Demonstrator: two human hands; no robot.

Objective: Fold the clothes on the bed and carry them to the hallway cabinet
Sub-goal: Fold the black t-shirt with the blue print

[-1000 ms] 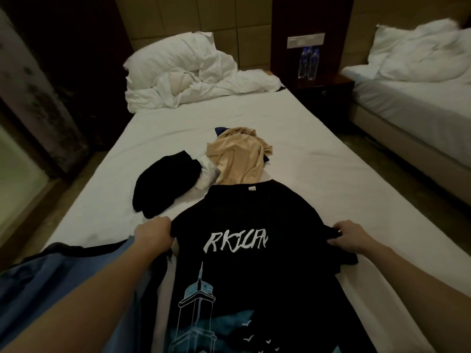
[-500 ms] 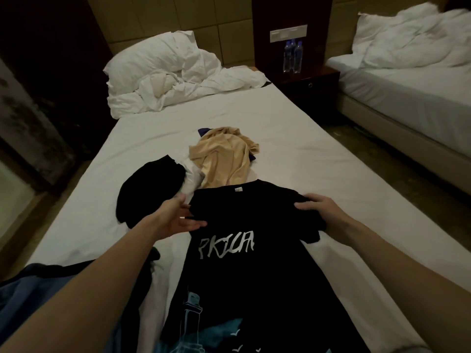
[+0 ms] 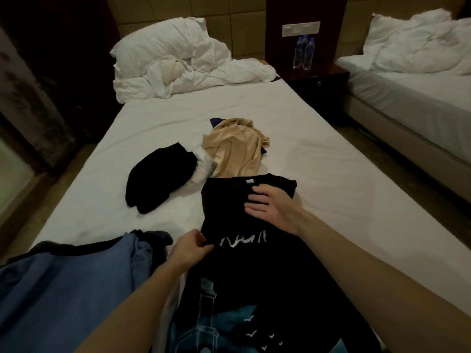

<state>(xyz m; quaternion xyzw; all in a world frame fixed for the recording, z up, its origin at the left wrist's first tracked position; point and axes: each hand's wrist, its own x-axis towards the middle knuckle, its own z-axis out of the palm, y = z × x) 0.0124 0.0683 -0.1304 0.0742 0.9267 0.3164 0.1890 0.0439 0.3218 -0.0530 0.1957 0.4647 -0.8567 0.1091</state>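
Observation:
A black printed T-shirt [image 3: 244, 276] lies lengthwise on the white bed [image 3: 331, 189], with both sleeves folded in over its chest. My right hand [image 3: 267, 207] rests flat on the folded upper part near the collar, fingers spread. My left hand [image 3: 190, 248] pinches the shirt's left edge beside the white lettering. Beyond the shirt lie a crumpled beige garment [image 3: 237, 149], a small white piece [image 3: 204, 166] and a black garment [image 3: 160, 179]. A blue garment [image 3: 71, 289] with a black edge lies at my near left.
A rumpled white duvet and pillow [image 3: 178, 59] fill the head of the bed. A dark nightstand [image 3: 318, 80] with two water bottles [image 3: 303, 52] stands at right, then a second bed [image 3: 413, 98]. A floor gap runs between the beds.
Both sleeves have been folded inward over the chest. My right hand moved in to lie flat near the collar; my left hand dropped back to the shirt's left edge.

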